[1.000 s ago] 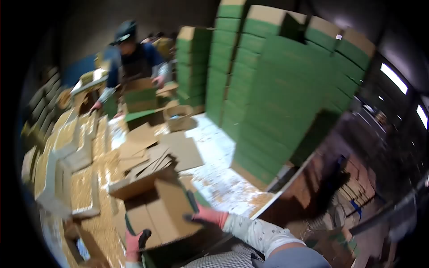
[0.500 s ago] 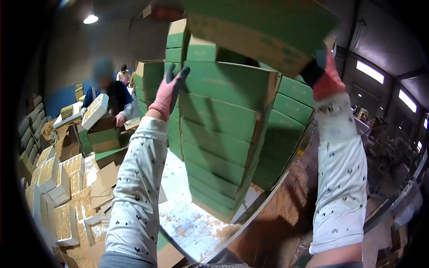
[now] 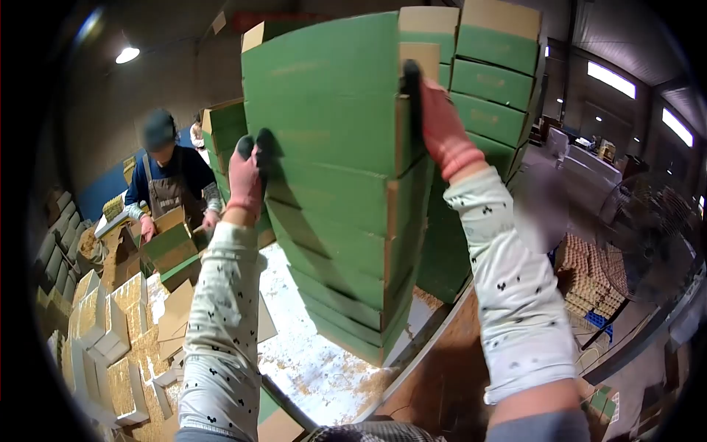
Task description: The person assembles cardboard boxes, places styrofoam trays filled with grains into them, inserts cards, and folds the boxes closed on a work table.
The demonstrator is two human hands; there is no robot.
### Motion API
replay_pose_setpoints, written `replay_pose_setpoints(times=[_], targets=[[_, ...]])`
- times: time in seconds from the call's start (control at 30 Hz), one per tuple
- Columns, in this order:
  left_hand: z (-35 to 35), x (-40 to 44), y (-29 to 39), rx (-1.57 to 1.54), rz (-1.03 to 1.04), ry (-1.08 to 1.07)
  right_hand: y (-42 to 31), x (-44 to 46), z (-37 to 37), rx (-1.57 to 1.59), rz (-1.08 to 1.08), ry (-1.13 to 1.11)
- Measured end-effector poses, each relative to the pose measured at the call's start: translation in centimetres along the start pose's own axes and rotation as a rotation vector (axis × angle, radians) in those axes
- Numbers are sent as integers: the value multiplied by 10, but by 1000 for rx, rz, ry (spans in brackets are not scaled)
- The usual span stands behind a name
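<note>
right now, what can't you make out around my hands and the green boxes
All in the head view:
Inside of the front stack's boxes: hidden by their green walls.
Palm of your right hand: hidden by the back of that hand.
Marks on the boxes: too faint to read.
Bottom of the co-worker's box: hidden by its walls.
Right grey sleeve: cut off by the bottom edge.

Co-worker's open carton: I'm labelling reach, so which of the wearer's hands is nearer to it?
Left. The left hand is at the tall green carton stack's left edge, toward the open carton; the right hand is at the stack's right side, farther away.
</note>
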State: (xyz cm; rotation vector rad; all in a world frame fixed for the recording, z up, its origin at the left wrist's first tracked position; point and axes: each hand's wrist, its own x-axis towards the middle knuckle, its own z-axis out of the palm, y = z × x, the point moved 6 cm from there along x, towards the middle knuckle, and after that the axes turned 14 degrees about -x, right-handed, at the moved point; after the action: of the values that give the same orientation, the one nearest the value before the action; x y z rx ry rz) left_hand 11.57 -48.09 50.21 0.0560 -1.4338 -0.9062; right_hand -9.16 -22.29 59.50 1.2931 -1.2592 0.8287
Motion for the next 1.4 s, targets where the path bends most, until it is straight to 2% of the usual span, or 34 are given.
replay_pose_setpoints(times=[0.03,0.1,0.13,0.17,0.23,0.27,0.33,0.37,0.4,0.43,0.47,0.5,0.53,0.57,0.6,0.63,0.67,0.7,0.73,0.8,0.83,0.87,0.93,0.97,1.03,1.1,1.17,1.2,1.23,1.27,1.3,1.33,1.37,1.4], targets=[[-8,3,3,149,-42,-67,10,-15,9,223,100,23],[-25,-14,25,499,-21,-149,14,-49,18,203,312,41],[-49,-43,-6,550,-151,-344,13,-70,21,212,444,37],[-73,-91,2,607,-301,-537,3,-103,18,247,635,14],[-124,-196,23,715,-572,-973,-28,-164,1,965,718,120],[-186,-247,23,924,-790,-972,-50,-195,-25,794,827,89],[-315,-355,34,1411,-1233,-1099,-136,-195,-77,567,499,13],[-409,-422,12,1500,-1482,-1003,-173,-200,-84,570,475,-62],[-492,-483,-5,1425,-1444,-1021,-206,-205,-83,613,474,-117],[-567,-543,-30,1208,-1441,-791,-240,-208,-81,661,472,-174],[-521,-496,41,1296,-1296,-558,-275,-203,-74,718,416,-233],[-500,-464,77,1601,-1180,-525,-310,-195,-64,831,374,-327],[-499,-449,96,1631,-731,-309,-344,-187,-55,938,326,-422],[-471,-411,131,1669,-565,-288,-376,-177,-49,1037,275,-512],[-446,-377,169,1537,-256,-225,-414,-161,-46,831,44,-627],[-410,-339,206,1477,-463,-311,-451,-149,-41,609,-184,-713],[-385,-328,229,1482,-391,-363,-484,-147,-35,495,-329,-703],[-361,-327,245,1465,-420,-430,-514,-154,-27,380,-476,-682],[-349,-340,251,1506,-332,-439,-535,-168,-18,379,-574,-688],[-325,-361,277,1579,-255,-372,-553,-173,-5,377,-645,-793],[-318,-376,293,1445,-263,-331,-552,-165,-1,389,-676,-823],[-311,-395,309,1347,-204,-296,-552,-161,12,555,-677,-1088],[-294,-427,335,1264,-35,-325,-553,-170,36,537,-620,-1145],[-286,-433,347,1237,-67,-390,-555,-157,41,456,-599,-1123],[-265,-426,364,1057,-50,-765,-573,-123,42,628,-422,-710],[-287,-385,374,730,-438,-756,-616,-146,43,422,-643,-1029],[-345,-358,383,1342,-331,-175,-612,-134,39,450,-659,-675],[-379,-366,364,1441,-377,-171,-609,-129,34,461,-655,-496],[-404,-374,345,1538,-423,-167,-596,-121,21,610,-624,-504],[-405,-373,336,1546,-584,-243,-574,-125,8,704,-650,-658],[-403,-371,329,1547,-744,-316,-557,-141,1,1041,-848,-911],[-389,-365,320,1335,-824,-409,-535,-159,-9,1337,-984,-1286],[-367,-361,307,1209,-941,-624,-530,-187,-18,1044,-1142,-1395],[-358,-357,291,1288,-811,-648,-551,-183,-23,975,-916,-1126]])
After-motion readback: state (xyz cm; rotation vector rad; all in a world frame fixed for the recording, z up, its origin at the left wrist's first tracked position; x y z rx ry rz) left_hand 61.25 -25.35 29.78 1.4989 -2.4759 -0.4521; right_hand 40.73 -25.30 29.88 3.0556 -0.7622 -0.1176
